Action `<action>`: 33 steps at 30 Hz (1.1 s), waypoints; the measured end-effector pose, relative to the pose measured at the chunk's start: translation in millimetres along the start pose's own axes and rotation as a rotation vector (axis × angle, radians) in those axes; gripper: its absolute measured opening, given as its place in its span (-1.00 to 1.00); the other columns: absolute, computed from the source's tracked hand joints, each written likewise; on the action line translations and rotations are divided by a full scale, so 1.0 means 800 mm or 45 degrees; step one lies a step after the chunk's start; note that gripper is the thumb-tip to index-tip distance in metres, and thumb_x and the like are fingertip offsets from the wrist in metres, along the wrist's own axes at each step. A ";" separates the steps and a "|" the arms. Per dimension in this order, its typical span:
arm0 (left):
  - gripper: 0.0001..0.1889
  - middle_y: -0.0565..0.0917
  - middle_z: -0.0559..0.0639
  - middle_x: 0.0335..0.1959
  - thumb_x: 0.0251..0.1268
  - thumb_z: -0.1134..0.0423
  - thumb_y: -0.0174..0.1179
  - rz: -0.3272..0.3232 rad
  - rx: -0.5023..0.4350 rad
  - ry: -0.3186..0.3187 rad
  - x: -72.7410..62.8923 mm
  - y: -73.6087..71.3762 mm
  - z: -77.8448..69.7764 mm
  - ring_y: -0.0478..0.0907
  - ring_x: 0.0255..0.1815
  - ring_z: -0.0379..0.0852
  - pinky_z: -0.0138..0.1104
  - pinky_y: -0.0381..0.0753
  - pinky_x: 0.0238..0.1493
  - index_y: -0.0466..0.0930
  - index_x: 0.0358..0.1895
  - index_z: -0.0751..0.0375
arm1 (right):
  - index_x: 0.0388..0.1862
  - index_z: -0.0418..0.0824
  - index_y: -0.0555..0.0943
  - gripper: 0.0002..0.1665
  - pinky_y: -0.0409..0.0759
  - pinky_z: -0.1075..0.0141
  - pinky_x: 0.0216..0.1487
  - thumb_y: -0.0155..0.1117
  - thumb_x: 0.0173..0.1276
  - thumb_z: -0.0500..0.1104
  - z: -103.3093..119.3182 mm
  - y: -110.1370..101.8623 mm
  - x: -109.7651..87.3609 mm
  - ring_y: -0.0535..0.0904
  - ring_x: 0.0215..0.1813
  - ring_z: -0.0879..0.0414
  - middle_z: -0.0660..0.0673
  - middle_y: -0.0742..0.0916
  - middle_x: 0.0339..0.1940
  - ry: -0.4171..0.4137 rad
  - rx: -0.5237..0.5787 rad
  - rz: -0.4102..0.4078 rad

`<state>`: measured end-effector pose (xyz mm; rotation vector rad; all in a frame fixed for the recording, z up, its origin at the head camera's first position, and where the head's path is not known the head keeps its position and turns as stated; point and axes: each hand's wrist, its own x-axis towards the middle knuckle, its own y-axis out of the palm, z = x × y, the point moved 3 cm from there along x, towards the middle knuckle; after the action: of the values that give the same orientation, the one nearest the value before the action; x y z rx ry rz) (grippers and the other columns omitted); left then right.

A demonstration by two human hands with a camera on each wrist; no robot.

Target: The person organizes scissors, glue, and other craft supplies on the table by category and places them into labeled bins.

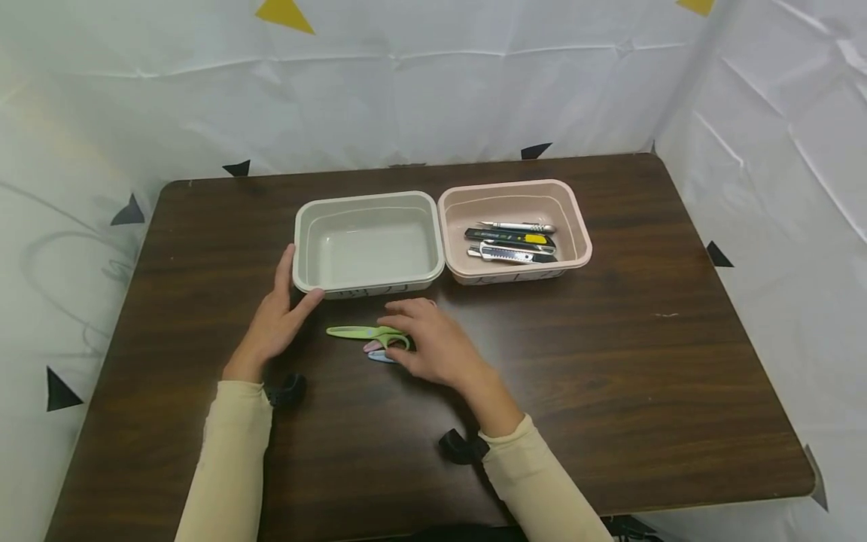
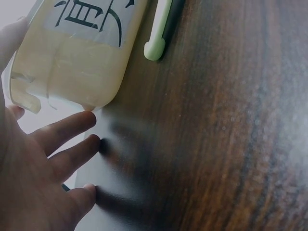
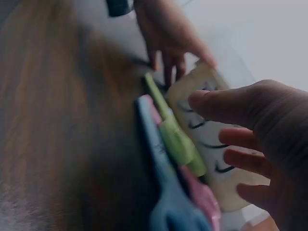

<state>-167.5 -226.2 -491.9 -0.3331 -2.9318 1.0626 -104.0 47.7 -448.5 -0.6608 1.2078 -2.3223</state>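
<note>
My left hand (image 1: pixel 274 320) rests against the near left corner of a pale grey-green plastic bin (image 1: pixel 369 245). Its thumb lies at the front rim, and its fingers stretch along the left side. My right hand (image 1: pixel 436 342) is over the handle end of three pairs of scissors, fingers loosely bent and spread. Green scissors (image 1: pixel 355 332) lie nearest the bin, with pink scissors (image 3: pixel 202 192) and blue scissors (image 3: pixel 171 197) beside them. In the head view, my right hand hides most of the pink and blue pairs. The right wrist view shows nothing between finger and thumb.
A pink bin (image 1: pixel 582 260) stands right beside the pale one, holding a black and yellow utility knife (image 1: pixel 508 238), a silver cutter (image 1: pixel 508 254) and a slim pen-like tool (image 1: pixel 520 226). Both stand on a dark wooden table (image 1: pixel 643 361). White sheeting (image 1: pixel 406 105) hangs behind.
</note>
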 end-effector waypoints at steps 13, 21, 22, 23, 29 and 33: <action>-0.09 -0.06 -0.02 0.60 0.40 -0.21 0.08 -0.011 -0.001 0.006 0.000 -0.001 0.002 0.05 0.51 0.27 0.35 0.05 0.30 -0.44 0.54 -0.50 | 0.29 -0.19 0.56 -0.33 0.14 0.02 0.45 0.45 0.22 0.02 -0.008 0.030 0.001 0.36 0.39 -0.10 -0.21 0.50 0.36 0.052 -0.094 0.122; -0.09 -0.05 -0.02 0.59 0.40 -0.19 0.09 -0.011 -0.002 0.031 0.001 0.000 0.002 0.06 0.51 0.24 0.34 0.06 0.30 -0.44 0.52 -0.54 | 0.25 -0.16 0.60 -0.41 0.26 0.13 0.38 0.43 0.26 0.00 -0.008 0.036 -0.001 0.39 0.34 -0.07 -0.16 0.52 0.34 0.120 -0.125 0.114; -0.09 -0.04 -0.01 0.59 0.40 -0.18 0.09 -0.011 -0.002 0.035 0.001 0.000 0.002 0.06 0.51 0.24 0.34 0.06 0.30 -0.44 0.53 -0.52 | 0.25 -0.16 0.60 -0.41 0.26 0.12 0.38 0.42 0.26 0.00 -0.008 0.037 -0.001 0.39 0.34 -0.08 -0.16 0.52 0.33 0.126 -0.121 0.105; -0.09 -0.04 -0.01 0.59 0.40 -0.18 0.10 -0.011 -0.004 0.036 0.001 0.000 0.002 0.06 0.51 0.24 0.34 0.06 0.30 -0.44 0.53 -0.51 | 0.25 -0.16 0.60 -0.42 0.26 0.12 0.38 0.42 0.27 -0.01 -0.008 0.037 -0.001 0.40 0.34 -0.08 -0.17 0.52 0.33 0.131 -0.119 0.098; -0.08 -0.05 0.00 0.59 0.41 -0.17 0.10 -0.008 -0.007 0.036 0.001 0.000 0.002 0.05 0.51 0.25 0.34 0.06 0.30 -0.43 0.56 -0.42 | 0.24 -0.14 0.61 -0.43 0.30 0.12 0.35 0.42 0.27 0.00 -0.007 0.039 -0.001 0.41 0.32 -0.07 -0.17 0.52 0.32 0.156 -0.120 0.084; -0.09 -0.05 0.01 0.59 0.41 -0.16 0.10 -0.011 -0.010 0.037 0.000 0.000 0.001 0.06 0.51 0.26 0.35 0.06 0.29 -0.43 0.56 -0.43 | 0.24 -0.14 0.61 -0.43 0.35 0.11 0.30 0.42 0.27 -0.01 -0.007 0.039 -0.001 0.41 0.30 -0.06 -0.16 0.53 0.31 0.158 -0.117 0.085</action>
<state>-167.5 -227.2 -492.6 -0.3323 -2.9102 1.0360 -101.7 34.8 -477.7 -0.5051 1.3773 -2.2927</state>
